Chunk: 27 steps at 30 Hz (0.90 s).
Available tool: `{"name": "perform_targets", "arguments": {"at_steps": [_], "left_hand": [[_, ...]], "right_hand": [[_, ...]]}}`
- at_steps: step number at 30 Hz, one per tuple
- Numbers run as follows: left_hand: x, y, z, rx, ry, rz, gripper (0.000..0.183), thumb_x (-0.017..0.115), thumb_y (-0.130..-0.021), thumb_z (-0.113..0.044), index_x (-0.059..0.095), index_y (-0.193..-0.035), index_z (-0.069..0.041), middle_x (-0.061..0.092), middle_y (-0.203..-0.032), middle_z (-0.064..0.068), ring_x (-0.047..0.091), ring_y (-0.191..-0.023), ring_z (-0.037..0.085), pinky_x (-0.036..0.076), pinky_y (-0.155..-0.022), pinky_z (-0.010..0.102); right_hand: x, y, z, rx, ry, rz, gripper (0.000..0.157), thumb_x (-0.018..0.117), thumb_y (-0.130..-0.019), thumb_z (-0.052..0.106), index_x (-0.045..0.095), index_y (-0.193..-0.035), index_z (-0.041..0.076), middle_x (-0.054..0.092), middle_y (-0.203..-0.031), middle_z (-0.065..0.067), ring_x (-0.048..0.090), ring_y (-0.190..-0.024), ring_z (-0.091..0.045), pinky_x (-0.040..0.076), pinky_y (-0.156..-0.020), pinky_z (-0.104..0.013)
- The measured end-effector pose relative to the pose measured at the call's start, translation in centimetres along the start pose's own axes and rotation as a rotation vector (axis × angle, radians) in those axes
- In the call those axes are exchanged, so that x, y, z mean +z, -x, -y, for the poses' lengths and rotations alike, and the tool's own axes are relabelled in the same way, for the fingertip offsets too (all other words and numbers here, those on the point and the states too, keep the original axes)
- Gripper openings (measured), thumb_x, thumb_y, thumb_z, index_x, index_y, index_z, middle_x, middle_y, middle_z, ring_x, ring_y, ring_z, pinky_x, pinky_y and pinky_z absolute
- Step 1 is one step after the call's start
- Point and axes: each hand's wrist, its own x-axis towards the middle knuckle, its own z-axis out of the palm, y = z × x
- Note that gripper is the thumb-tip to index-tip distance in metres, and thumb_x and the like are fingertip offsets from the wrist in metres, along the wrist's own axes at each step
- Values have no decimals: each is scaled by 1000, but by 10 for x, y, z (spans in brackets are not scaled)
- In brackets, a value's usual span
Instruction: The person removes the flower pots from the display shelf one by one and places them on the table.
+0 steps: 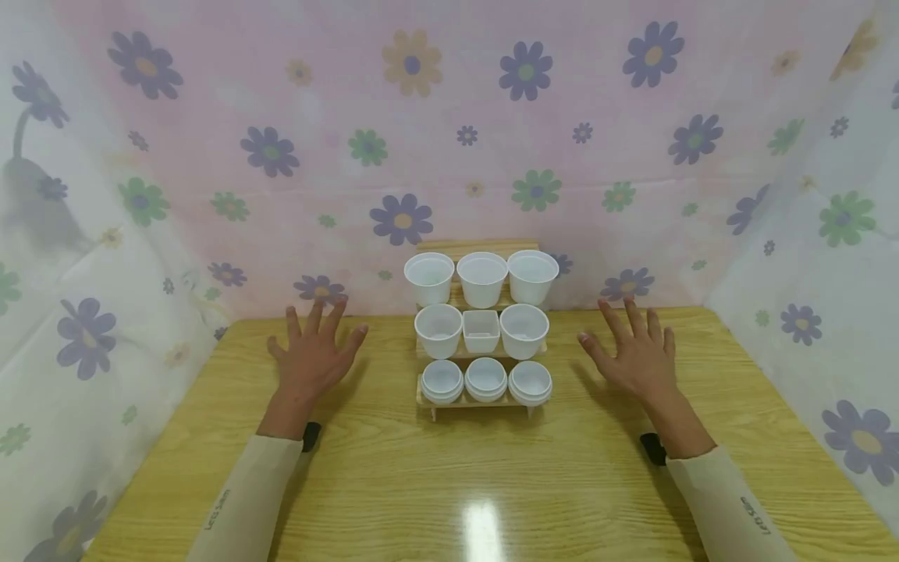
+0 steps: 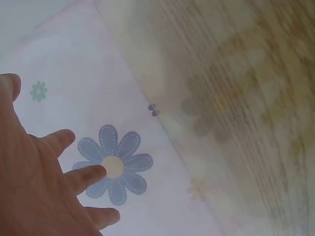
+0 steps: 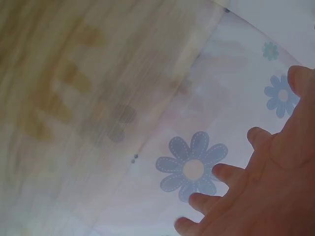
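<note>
My left hand (image 1: pixel 312 355) is spread with its fingers apart over the left side of the table, holding nothing. On the right side, my right hand (image 1: pixel 637 355) is spread the same way and also holds nothing. Between them stands a small wooden tiered rack (image 1: pixel 477 248) with white containers in three rows. The top row has three round cups (image 1: pixel 481 290). In the middle row, a square cup (image 1: pixel 481 343) sits between two round ones. Three low round jars (image 1: pixel 486 394) line the bottom step. Both wrist views show the hands' spread fingers against the flowered cloth.
The wood-grain table (image 1: pixel 393 492) reaches back to a flowered cloth (image 1: pixel 463 164), which also hangs along both sides. Black straps sit at both wrists. A bright light reflection lies on the table's front middle.
</note>
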Motion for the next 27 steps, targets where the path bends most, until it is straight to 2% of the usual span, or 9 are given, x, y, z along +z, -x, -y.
{"name": "perform_targets", "arguments": {"at_steps": [7,11,17,20,27], "left_hand": [[3,-1,-1,12,13,-16,83,29,-106,-75,28,-169,-22,19,-174,23,-2,-157,59,4,-108,90],[6,-1,-1,22,21,-27,81,31,-107,-73,32,-168,-19,27,-171,23,7,-156,60,12,-108,88],[10,-4,-2,86,62,-115,71,43,-110,-62,46,-159,-11,45,-161,22,27,-153,53,23,-110,80],[11,-5,-3,118,98,-145,67,46,-110,-58,50,-155,-9,50,-157,21,34,-150,50,27,-109,78],[13,-6,-3,147,193,-166,64,48,-111,-54,56,-148,-4,57,-148,23,49,-138,49,34,-108,75]], "right_hand": [[2,2,2,-38,11,-37,82,45,-105,68,27,-170,21,21,-171,-30,19,-150,-65,17,-113,-83],[3,3,2,-76,-8,-81,78,52,-105,62,34,-167,17,31,-166,-31,30,-145,-65,26,-109,-82],[3,1,4,-145,-55,-174,72,61,-104,52,47,-159,7,48,-154,-33,47,-133,-62,39,-103,-78],[2,-1,5,-151,-63,-184,71,61,-104,51,49,-157,4,50,-152,-33,50,-131,-62,41,-101,-78],[5,-3,6,-161,-111,-207,64,65,-103,46,56,-150,3,55,-148,-30,52,-130,-59,43,-100,-76]]}}
